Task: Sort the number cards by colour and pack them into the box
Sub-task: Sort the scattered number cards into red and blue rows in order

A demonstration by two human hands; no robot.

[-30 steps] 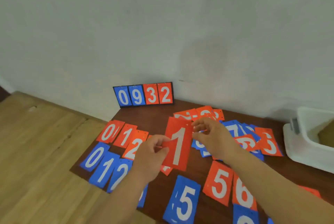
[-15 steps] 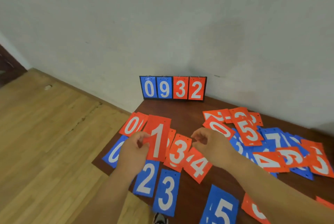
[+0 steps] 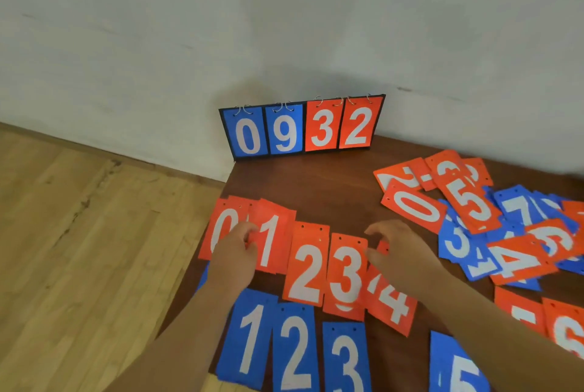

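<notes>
Head view. Red 1 card (image 3: 272, 244), lately aloft, laid into red row (image 3: 308, 268); left edge pinched by left grip (image 3: 235, 255). Right grip (image 3: 401, 249) slack, empty. Red sorting advanced.

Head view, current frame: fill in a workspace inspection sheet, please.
Surface: dark wooden table, corner against the wall.
Job's things: red cards 0 to 4 in a row; blue cards 1, 2, 3 in a row below; mixed pile at right; box not in view.
Clutter: flip scoreboard showing 0932, at the table's back edge.
Hands: left hand on red 1 card's left edge, grip unclear; right hand loosely curled at red 3 card's right edge, holding nothing.
Cables: nothing seen.
Surroundings: pale wall, wooden floor.
</notes>
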